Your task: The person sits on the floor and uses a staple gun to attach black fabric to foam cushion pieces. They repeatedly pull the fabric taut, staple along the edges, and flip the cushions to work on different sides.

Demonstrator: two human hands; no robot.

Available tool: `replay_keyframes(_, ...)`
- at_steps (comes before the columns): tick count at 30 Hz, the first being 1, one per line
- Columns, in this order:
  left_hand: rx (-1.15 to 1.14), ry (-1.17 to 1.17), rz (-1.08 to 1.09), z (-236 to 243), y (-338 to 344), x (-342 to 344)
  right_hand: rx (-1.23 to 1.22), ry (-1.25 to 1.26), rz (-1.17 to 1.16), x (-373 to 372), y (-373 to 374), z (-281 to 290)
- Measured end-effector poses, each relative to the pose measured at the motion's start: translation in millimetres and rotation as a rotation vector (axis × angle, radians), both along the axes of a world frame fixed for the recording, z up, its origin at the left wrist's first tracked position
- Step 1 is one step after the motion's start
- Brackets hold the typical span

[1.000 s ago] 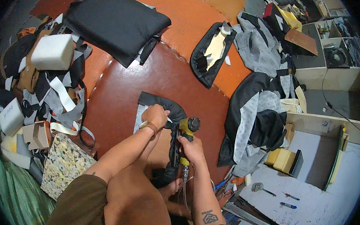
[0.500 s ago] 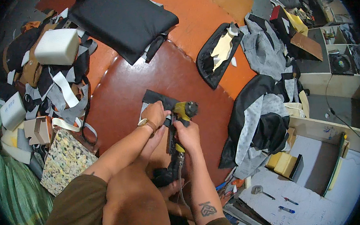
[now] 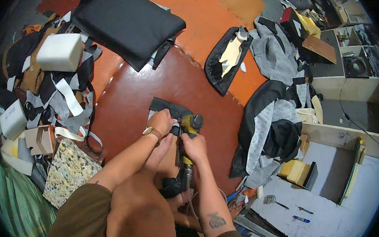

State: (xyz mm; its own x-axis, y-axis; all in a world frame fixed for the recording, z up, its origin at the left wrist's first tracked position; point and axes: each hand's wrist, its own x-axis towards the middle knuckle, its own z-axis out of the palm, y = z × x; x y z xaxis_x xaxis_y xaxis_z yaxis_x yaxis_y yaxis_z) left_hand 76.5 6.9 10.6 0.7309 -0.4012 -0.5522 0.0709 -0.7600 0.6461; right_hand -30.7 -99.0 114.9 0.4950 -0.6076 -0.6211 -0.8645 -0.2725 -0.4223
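Note:
My right hand (image 3: 195,148) grips a yellow and black staple gun (image 3: 193,123) fed by an air hose. The gun's head lies close beside my left fingertips. My left hand (image 3: 161,122), with a watch on the wrist, is closed on the edge of a black upholstery piece (image 3: 167,104) with a grey underside. This piece lies against my legs and feet above the brown padded surface (image 3: 125,99); its lower part is mostly hidden by my arms. The gun's nose cannot be seen clearly.
A black cushion (image 3: 128,25) lies at the far side. Fabric scraps and a white foam block (image 3: 60,53) are piled left, beside a speckled foam slab (image 3: 71,172). Black and grey covers (image 3: 261,130) lie right, near a white board (image 3: 289,204) with pens.
My right hand and the staple gun have shifted slightly toward me and tilted. My left hand keeps its hold on the upholstery piece. The whole view has moved a little.

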Motion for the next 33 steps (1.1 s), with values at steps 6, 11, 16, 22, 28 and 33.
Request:
replay_keyframes(6,-0.137,0.048,0.029,1.5,8.7,-2.4,-0.016,-0.063,0.081,-31.6,-28.1,0.4)
replay_keyframes(11,-0.444,0.215,0.364,-23.5,72.2,-12.4,-0.461,0.29,-0.012,-73.5,-81.4,22.8)
replay_keyframes(16,-0.399,0.472,0.637,-15.8,121.4,-12.2,-0.744,0.076,0.174,-83.4,-78.5,-26.6)
replay_keyframes(22,-0.432,0.413,0.469,-13.0,119.9,-14.3,-0.196,-0.035,0.001,-0.8,-29.7,-73.9)
replay_keyframes(28,-0.396,0.459,0.507,-2.6,131.7,1.8,0.346,-0.412,-0.209,-18.5,-87.1,10.8)
replay_keyframes(33,-0.379,0.46,0.561,12.5,133.1,19.9,0.536,-1.147,-0.551,-64.2,-181.5,96.1)
